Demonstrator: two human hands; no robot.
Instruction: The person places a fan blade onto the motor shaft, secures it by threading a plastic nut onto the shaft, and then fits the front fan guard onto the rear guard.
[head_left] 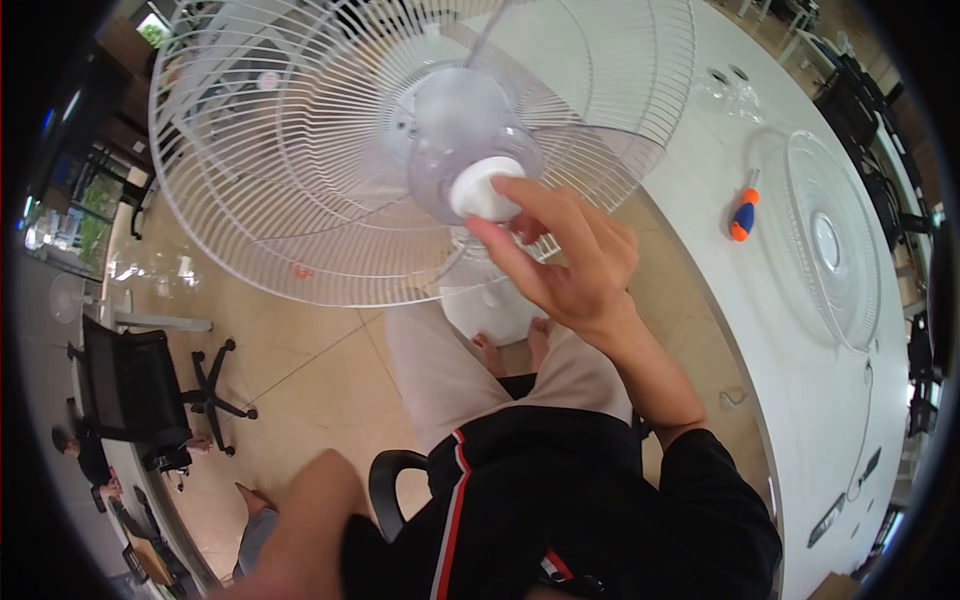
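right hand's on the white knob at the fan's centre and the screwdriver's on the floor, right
Not quite: the head view shows the screwdriver lying on the white table, not the floor. The right hand is on the white knob at the centre of the fan, as you say.

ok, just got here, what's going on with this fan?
Someone seated has their right hand on the white knob at the centre of the fan, pinched between thumb and fingers. Can't tell from this one shot if it's being turned. The left hand is out of view. A loose grille lies on the table to the right, with an orange and blue screwdriver beside it.
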